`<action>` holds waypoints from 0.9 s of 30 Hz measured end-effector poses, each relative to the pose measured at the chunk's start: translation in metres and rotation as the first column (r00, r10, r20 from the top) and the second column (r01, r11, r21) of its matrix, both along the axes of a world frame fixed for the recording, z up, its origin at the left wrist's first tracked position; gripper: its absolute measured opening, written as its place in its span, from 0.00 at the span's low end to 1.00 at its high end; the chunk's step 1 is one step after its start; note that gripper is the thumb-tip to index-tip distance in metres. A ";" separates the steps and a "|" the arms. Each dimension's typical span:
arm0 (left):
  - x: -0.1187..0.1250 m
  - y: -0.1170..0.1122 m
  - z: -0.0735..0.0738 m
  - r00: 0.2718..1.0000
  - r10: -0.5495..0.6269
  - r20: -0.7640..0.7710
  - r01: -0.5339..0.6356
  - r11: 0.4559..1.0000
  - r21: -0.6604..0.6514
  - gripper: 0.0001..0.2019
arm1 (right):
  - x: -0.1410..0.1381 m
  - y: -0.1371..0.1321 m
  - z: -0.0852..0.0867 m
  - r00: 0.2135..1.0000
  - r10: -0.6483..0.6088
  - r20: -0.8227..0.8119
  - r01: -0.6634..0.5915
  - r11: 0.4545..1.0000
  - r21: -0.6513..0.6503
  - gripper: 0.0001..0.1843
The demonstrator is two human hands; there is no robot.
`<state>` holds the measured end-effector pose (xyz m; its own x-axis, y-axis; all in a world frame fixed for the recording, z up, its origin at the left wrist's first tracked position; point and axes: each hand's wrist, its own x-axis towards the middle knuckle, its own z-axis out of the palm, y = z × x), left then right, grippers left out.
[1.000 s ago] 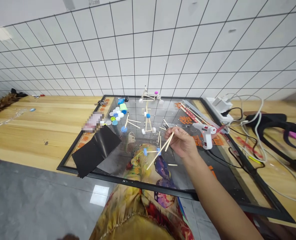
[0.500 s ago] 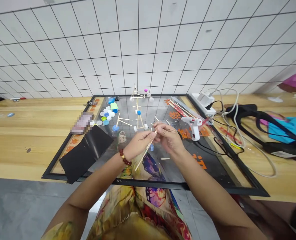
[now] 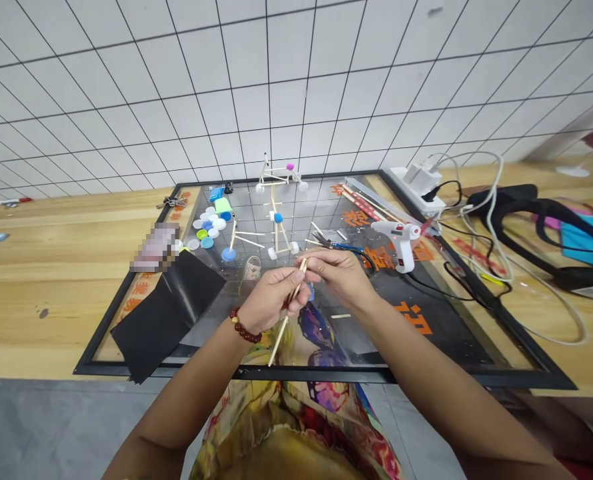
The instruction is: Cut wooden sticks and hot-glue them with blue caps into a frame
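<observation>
white tiles point(image 3: 201, 80) are faced by a glass board point(image 3: 476, 333). above it, sticks point(image 3: 279, 341) are pinched by the left hand point(image 3: 275, 293) and right hand point(image 3: 342, 275).

Counted one left hand point(image 3: 273, 297) and one right hand point(image 3: 343, 273), two hands in all, with at least two thin sticks point(image 3: 279, 340) held. Made out three stick frames: one with a pink ball point(image 3: 290, 167), one with a blue ball point(image 3: 278, 218), one on a blue cap point(image 3: 229, 254). Put the clustered bottle caps point(image 3: 214, 233) at roughly ten, too crowded for certainty. Found several loose stick bits point(image 3: 341, 317), one glue gun point(image 3: 400, 247), one pair of scissors point(image 3: 369, 257), one black sheet point(image 3: 146, 340), one beaded bracelet point(image 3: 246, 328), one power strip point(image 3: 433, 200), one framed panel point(image 3: 366, 350) and one worktop point(image 3: 26, 287).
</observation>
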<state>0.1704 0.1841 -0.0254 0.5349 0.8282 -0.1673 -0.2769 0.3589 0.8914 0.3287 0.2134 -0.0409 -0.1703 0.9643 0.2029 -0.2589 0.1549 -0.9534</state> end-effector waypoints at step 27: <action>0.011 -0.010 -0.013 0.977 -0.017 0.211 0.087 0.941 -0.328 0.20 | -0.006 -0.002 -0.004 0.993 -0.113 0.046 0.115 0.993 -0.031 0.14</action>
<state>0.1815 0.1742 -0.0380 0.6275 0.7130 -0.3128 -0.4112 0.6446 0.6445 0.3225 0.2114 -0.0448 -0.0670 0.9840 0.1652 -0.1989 0.1490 -0.9686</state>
